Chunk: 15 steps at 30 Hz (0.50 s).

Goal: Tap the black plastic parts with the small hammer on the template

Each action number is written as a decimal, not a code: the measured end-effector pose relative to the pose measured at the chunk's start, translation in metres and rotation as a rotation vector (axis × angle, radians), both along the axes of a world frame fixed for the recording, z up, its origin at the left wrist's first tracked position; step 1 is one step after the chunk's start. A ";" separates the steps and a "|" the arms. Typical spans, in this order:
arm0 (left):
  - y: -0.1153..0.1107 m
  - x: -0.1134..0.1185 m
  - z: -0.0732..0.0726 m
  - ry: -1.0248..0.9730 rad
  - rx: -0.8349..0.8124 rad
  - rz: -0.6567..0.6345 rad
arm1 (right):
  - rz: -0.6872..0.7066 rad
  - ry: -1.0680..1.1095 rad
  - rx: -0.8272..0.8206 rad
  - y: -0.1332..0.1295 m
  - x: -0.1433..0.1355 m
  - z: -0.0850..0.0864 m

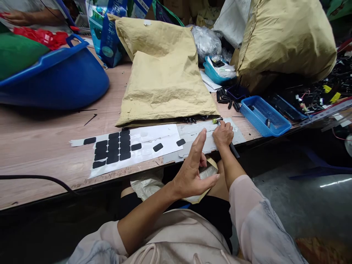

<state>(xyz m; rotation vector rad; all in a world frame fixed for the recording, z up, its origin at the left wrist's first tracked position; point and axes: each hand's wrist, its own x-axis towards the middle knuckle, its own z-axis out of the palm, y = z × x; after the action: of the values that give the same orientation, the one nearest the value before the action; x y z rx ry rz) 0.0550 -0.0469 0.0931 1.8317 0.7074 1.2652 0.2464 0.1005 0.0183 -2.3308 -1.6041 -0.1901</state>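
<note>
My left hand (192,170) is raised over the table's front edge, its fingers apart and nothing in it. Farther right, my right hand (223,135) is wrapped round a tool with a black handle (234,150) and a yellowish, metallic head (217,120); it rests over a grey board (198,132). Left of the board lies a white sheet (148,135) with rows of black rounded stickers (113,146). One loose-looking black sticker (180,142) sits at the sheet's right end.
A large tan paper sack (165,80) lies behind the sheet, with small black parts (189,120) at its lower edge. A blue basket (265,115) stands at right, a big blue tub (55,79) at left. A black cable (41,177) crosses the left front. A person's arm shows at top left.
</note>
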 end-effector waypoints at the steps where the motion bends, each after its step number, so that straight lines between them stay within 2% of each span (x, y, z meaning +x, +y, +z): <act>1: 0.000 0.001 -0.001 0.010 -0.008 0.005 | 0.002 -0.001 0.002 0.000 0.000 0.000; 8: 0.004 -0.003 -0.008 0.079 0.008 0.058 | 0.006 -0.012 0.013 0.001 0.001 -0.003; 11: 0.000 0.001 -0.008 0.077 0.002 0.001 | 0.007 -0.008 0.014 0.001 0.001 -0.004; 15: -0.008 0.011 -0.008 0.068 0.080 -0.161 | 0.001 -0.002 0.003 0.001 0.001 -0.003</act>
<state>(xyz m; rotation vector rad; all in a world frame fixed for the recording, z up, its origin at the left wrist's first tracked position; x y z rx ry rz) 0.0659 -0.0554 0.0854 1.9632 0.5397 1.1451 0.2474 0.1013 0.0149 -2.3275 -1.6049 -0.1944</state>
